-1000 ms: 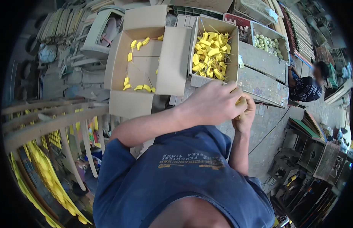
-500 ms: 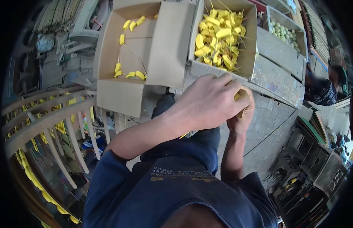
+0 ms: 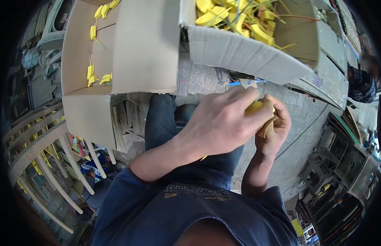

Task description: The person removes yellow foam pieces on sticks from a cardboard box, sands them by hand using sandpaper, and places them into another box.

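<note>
My left hand [image 3: 225, 121] is closed around a yellow banana-shaped piece [image 3: 255, 108], with only part of it showing between the fingers. Against that piece, my right hand [image 3: 279, 128] pinches a folded brown sheet [image 3: 267, 128] that looks like sandpaper. Both hands meet in front of my lap, below the near wall of a cardboard box [image 3: 248, 51]. Inside that box lies a heap of yellow banana-shaped pieces [image 3: 262, 33] on thin sticks. A short yellow stick end [image 3: 204, 157] shows under my left wrist.
On the left, an open carton [image 3: 77, 53] with a wide flap [image 3: 145, 49] holds several yellow pieces [image 3: 93, 33]. A wooden rail [image 3: 38, 143] with spindles stands at lower left. Another person [image 3: 361, 86] is at the far right, above dark shelving [image 3: 348, 176].
My view has tipped down and moved closer, so the boxes sit higher and larger in it. My hands stay together, and more of the yellow piece and brown sheet now shows.
</note>
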Action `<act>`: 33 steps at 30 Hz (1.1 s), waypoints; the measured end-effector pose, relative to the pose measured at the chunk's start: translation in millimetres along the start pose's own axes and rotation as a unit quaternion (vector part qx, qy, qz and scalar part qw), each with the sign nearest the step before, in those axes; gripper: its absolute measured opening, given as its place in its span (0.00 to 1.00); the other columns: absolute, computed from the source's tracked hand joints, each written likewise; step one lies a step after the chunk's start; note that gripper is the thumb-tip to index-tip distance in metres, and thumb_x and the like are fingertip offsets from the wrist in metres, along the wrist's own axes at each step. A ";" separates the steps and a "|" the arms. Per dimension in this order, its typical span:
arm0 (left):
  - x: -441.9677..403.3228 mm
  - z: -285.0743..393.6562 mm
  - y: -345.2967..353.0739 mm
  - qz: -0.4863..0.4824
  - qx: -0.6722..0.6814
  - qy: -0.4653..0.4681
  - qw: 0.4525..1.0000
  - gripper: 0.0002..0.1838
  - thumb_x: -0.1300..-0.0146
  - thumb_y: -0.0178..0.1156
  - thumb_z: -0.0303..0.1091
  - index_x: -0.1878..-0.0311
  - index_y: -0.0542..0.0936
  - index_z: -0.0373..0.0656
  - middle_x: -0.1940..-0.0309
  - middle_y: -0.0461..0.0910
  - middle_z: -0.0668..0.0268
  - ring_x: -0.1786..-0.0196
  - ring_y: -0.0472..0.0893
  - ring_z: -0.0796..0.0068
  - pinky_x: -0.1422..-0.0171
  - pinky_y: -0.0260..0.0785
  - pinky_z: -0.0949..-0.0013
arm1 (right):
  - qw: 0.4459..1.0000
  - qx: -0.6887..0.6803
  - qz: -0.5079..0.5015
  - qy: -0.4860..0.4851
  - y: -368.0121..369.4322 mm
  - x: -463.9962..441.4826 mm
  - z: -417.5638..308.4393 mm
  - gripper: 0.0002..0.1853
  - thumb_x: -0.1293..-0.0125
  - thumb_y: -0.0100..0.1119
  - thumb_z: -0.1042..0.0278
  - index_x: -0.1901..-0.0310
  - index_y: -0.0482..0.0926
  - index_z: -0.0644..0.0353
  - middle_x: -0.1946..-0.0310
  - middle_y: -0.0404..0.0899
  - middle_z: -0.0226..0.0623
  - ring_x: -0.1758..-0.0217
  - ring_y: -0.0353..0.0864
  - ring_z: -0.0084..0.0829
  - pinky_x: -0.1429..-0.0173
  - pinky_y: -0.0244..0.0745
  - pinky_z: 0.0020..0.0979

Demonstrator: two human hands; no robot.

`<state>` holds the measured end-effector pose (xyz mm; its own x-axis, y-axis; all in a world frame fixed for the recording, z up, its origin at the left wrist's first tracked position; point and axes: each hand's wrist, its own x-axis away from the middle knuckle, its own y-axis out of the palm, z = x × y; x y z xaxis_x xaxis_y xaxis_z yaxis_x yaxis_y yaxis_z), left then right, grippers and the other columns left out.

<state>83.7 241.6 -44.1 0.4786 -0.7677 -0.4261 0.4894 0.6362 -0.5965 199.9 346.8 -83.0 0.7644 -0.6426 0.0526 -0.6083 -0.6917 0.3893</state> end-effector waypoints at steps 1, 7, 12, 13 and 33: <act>6.9 -6.0 1.5 0.000 -0.005 0.001 1.000 0.16 0.55 0.69 0.27 0.60 0.81 0.44 0.73 0.70 0.66 0.73 0.76 0.69 0.71 0.71 0.68 | 1.000 -0.006 -0.001 -0.004 -1.5 1.7 11.1 0.25 0.41 0.66 0.71 0.45 0.71 0.74 0.61 0.80 0.39 0.73 0.78 0.19 0.72 0.73 0.18; 41.3 -40.6 21.4 0.015 0.065 0.003 0.998 0.14 0.52 0.69 0.25 0.59 0.82 0.42 0.76 0.68 0.67 0.79 0.73 0.72 0.77 0.66 0.70 | 0.999 0.015 -0.003 -0.029 -12.6 9.7 58.6 0.25 0.43 0.68 0.72 0.46 0.71 0.74 0.61 0.80 0.41 0.70 0.79 0.20 0.70 0.73 0.17; 58.0 -68.0 41.2 0.017 0.106 -0.026 0.994 0.13 0.48 0.67 0.23 0.58 0.83 0.41 0.79 0.69 0.65 0.82 0.71 0.72 0.79 0.64 0.70 | 0.998 -0.003 -0.002 0.064 -20.9 15.4 80.8 0.24 0.42 0.67 0.74 0.46 0.72 0.73 0.64 0.80 0.38 0.72 0.77 0.18 0.72 0.69 0.16; 59.6 -74.1 44.9 0.015 0.119 -0.044 0.992 0.12 0.48 0.66 0.22 0.57 0.83 0.41 0.80 0.70 0.64 0.83 0.70 0.72 0.79 0.63 0.70 | 0.996 0.006 -0.011 0.083 -22.6 13.1 85.3 0.23 0.42 0.66 0.74 0.46 0.72 0.72 0.65 0.80 0.37 0.73 0.76 0.17 0.73 0.68 0.16; 110.6 -78.7 12.8 0.023 0.195 -0.027 0.980 0.12 0.44 0.64 0.22 0.55 0.82 0.36 0.71 0.78 0.62 0.74 0.77 0.77 0.72 0.67 0.77 | 0.997 -0.072 -0.024 0.006 11.7 47.6 117.8 0.20 0.41 0.65 0.75 0.48 0.72 0.69 0.59 0.80 0.40 0.63 0.80 0.20 0.65 0.74 0.16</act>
<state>85.5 158.8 -152.4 0.5392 -0.7388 -0.4043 0.7024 0.6594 -0.2681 203.9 269.3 -184.2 0.7945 -0.6058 0.0420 -0.5353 -0.6661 0.5193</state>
